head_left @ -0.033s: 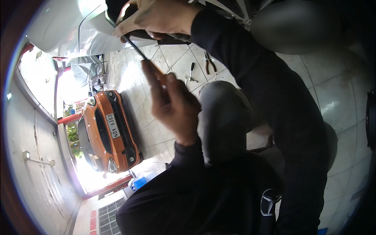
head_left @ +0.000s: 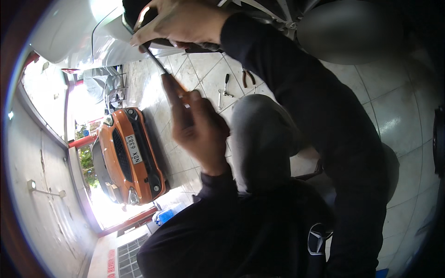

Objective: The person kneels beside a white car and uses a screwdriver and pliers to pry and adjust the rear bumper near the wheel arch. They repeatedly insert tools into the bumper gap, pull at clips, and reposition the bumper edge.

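Note:
My left hand (head_left: 200,132) is closed round the orange handle of a screwdriver (head_left: 156,61). Its metal shaft slants up and left to my right hand (head_left: 181,23), which is raised at the edge of a silver car's body panel (head_left: 111,41). The fingers of my right hand are bent and closed by the shaft's far end, beside a dark opening in the bodywork. What they grip, and the screwdriver's tip, are hidden. Below my right forearm, a pair of pliers (head_left: 244,79), a ratchet (head_left: 226,84) and a small spanner (head_left: 219,99) lie on the tiled floor.
A spoked wheel (head_left: 290,24) is close by at the top, beside a blurred grey round patch (head_left: 350,32). My bent knee in grey trousers (head_left: 259,134) is under my arms. An orange car (head_left: 121,155) stands at the left, near a white wall (head_left: 41,185).
My left hand has shifted slightly left and up with the screwdriver. My right hand and forearm have also moved a little to the left. The tools on the floor lie as before.

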Action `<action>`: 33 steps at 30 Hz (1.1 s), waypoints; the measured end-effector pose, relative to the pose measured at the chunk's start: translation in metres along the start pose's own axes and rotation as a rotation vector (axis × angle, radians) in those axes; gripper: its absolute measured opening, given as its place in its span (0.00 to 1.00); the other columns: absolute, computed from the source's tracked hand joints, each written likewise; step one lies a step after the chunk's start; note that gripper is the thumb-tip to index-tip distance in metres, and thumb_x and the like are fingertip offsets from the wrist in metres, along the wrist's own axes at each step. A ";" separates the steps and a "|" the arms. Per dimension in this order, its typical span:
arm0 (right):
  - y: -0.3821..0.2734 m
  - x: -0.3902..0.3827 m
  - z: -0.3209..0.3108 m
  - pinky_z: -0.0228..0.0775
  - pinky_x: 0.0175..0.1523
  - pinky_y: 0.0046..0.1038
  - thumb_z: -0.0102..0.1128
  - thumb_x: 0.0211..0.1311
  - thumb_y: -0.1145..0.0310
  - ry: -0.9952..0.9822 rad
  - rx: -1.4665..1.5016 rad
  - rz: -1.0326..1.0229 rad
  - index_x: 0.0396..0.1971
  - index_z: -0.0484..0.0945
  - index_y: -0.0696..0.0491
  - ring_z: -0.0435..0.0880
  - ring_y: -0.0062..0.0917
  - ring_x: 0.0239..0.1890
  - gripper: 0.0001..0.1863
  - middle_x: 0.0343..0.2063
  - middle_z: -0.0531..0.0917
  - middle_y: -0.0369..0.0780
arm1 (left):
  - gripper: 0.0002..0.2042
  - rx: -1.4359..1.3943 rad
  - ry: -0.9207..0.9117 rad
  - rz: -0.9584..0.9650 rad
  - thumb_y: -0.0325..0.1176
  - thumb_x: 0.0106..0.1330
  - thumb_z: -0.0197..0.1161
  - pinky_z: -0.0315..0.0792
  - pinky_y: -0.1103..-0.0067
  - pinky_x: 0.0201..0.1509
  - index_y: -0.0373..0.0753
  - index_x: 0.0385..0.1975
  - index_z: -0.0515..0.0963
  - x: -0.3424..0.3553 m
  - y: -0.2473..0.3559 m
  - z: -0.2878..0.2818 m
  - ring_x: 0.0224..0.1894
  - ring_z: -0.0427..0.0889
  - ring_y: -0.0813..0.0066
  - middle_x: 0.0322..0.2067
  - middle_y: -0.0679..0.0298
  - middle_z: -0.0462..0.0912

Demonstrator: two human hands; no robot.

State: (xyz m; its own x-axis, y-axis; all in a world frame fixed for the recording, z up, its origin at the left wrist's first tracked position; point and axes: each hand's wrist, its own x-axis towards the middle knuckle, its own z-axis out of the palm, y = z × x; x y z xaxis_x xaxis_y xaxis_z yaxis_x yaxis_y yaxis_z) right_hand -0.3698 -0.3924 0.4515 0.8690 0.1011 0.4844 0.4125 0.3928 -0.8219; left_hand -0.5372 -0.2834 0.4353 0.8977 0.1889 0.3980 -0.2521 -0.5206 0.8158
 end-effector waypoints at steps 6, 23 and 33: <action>0.006 0.003 0.047 0.75 0.25 0.25 0.79 0.52 0.58 0.118 0.251 0.040 0.30 0.86 0.58 0.80 0.22 0.15 0.18 0.16 0.82 0.39 | 0.25 0.389 -0.108 -0.091 0.29 0.76 0.59 0.55 0.88 0.15 0.40 0.72 0.69 0.051 0.058 -0.095 0.13 0.63 0.93 0.18 0.76 0.71; 0.028 -0.014 0.052 0.68 0.26 0.25 0.75 0.58 0.55 0.161 -0.129 -0.086 0.33 0.86 0.57 0.78 0.18 0.18 0.18 0.18 0.83 0.38 | 0.28 -0.117 -0.256 -0.019 0.32 0.81 0.51 0.59 0.85 0.11 0.36 0.78 0.54 0.030 -0.018 -0.062 0.10 0.67 0.85 0.19 0.67 0.73; 0.021 -0.015 0.042 0.75 0.41 0.31 0.72 0.57 0.54 0.124 -0.120 -0.035 0.32 0.85 0.57 0.86 0.29 0.29 0.18 0.24 0.86 0.42 | 0.29 -0.175 -0.172 -0.048 0.35 0.81 0.50 0.60 0.85 0.11 0.40 0.79 0.52 0.018 -0.023 -0.043 0.10 0.67 0.84 0.21 0.65 0.71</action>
State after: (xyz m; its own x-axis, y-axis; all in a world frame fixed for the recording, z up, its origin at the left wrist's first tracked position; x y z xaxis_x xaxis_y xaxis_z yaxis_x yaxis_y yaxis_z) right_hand -0.3859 -0.3473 0.4400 0.8776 -0.0273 0.4786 0.4662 0.2812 -0.8388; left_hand -0.5309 -0.2325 0.4420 0.9546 0.0572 0.2922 -0.2534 -0.3593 0.8982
